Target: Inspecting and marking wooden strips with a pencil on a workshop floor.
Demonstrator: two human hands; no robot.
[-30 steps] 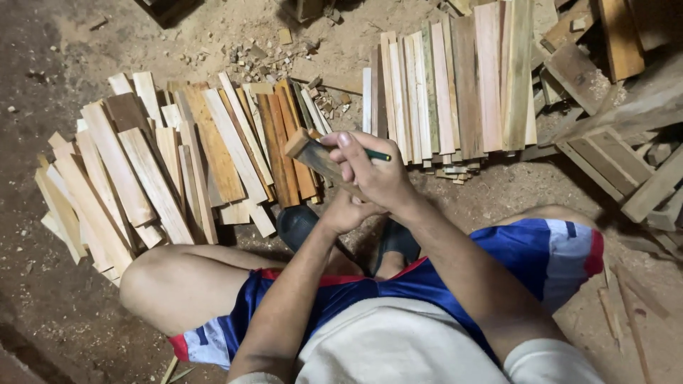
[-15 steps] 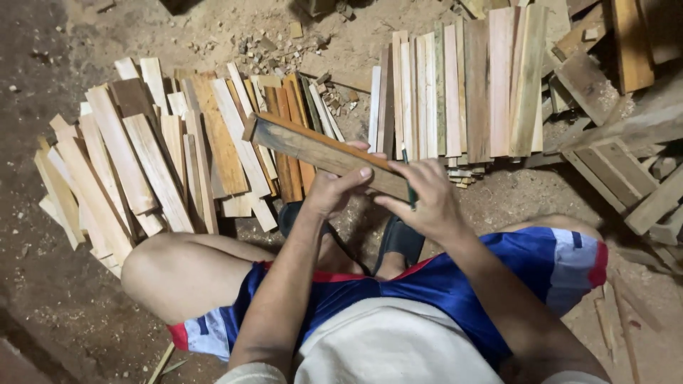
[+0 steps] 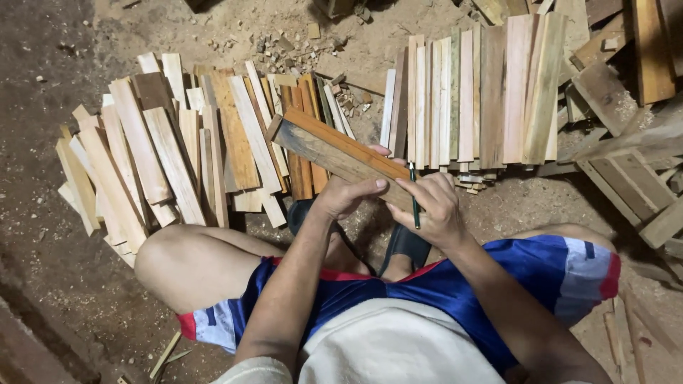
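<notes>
Sawdust-strewn dirt floor [image 3: 50, 107]. Two slat piles: one [image 3: 163, 156] at ten o'clock, one [image 3: 469, 92] at one. Left hand [image 3: 345, 195] clasps one plank [image 3: 334, 151] at centre; right hand [image 3: 430, 210] pinches one green pencil [image 3: 413, 195] against it.

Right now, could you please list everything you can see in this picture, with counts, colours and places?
wooden plank: one, brown with a dark face, held over the lap
pencil: one, green, in the right hand
fanned slats: many, pale to orange-brown, on the dirt floor at left
upright slat row: many, pale, upper right
pallet scraps: several, brown, far right
wood chips: scattered, top centre
left hand: grips the plank
right hand: holds the pencil against the plank
</notes>
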